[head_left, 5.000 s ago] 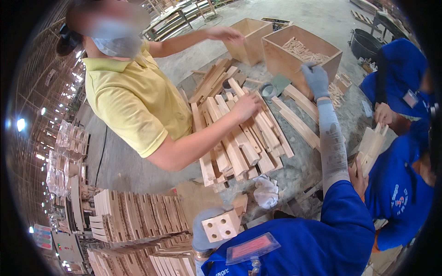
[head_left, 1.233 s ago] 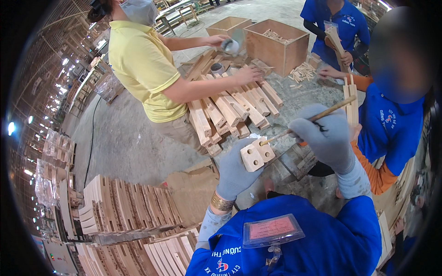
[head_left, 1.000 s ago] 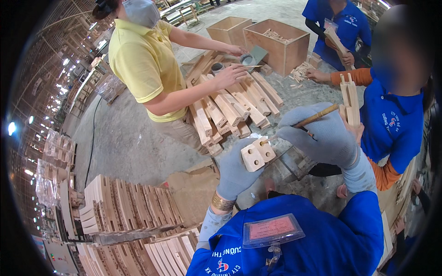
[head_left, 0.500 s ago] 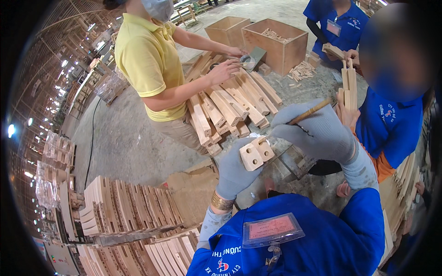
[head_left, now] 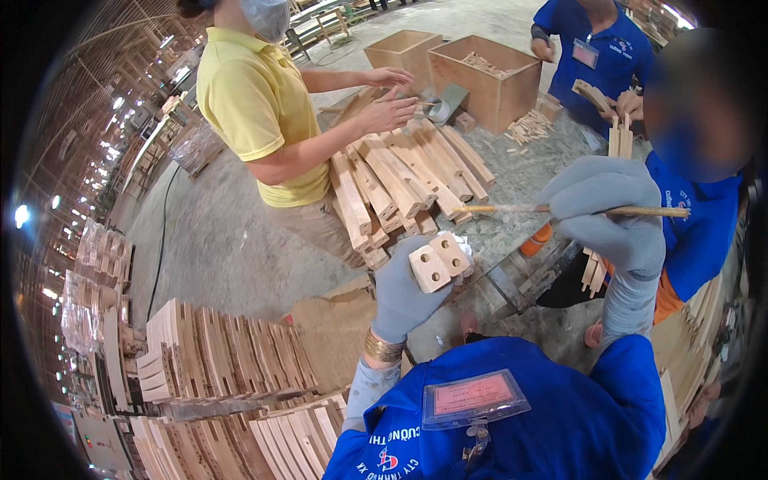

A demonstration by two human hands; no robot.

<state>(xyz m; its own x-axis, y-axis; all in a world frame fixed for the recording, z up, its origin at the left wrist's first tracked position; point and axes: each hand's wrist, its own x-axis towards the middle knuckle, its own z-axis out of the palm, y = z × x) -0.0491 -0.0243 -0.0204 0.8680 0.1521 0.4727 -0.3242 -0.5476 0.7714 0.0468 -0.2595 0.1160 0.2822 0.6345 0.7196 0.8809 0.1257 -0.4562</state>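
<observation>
My left hand (head_left: 404, 292), in a grey glove, is closed round two pale wooden pieces (head_left: 438, 264) held side by side. Their end faces point up, each with two round drilled holes; their lower lengths are hidden. To the right, my gloved right hand (head_left: 606, 210) grips a thin wooden stick (head_left: 506, 209) at mid-length. It lies almost level, with its left tip in the air above and to the right of the held pieces, touching neither. Something white and crumpled (head_left: 462, 246) shows beside my left hand.
Ahead lies a pile of wooden bars (head_left: 400, 180), with a person in yellow (head_left: 248, 104) beside it. A plywood box (head_left: 484, 88) of dowels stands behind. Stacked slats (head_left: 224, 352) fill the lower left. Co-workers in blue (head_left: 696, 224) stand at the right, near an orange container (head_left: 536, 240).
My right hand has moved right, drawing the stick away from the holes and turning it nearly level. My left hand keeps its hold, the pieces slightly tilted. The person in yellow has raised both hands.
</observation>
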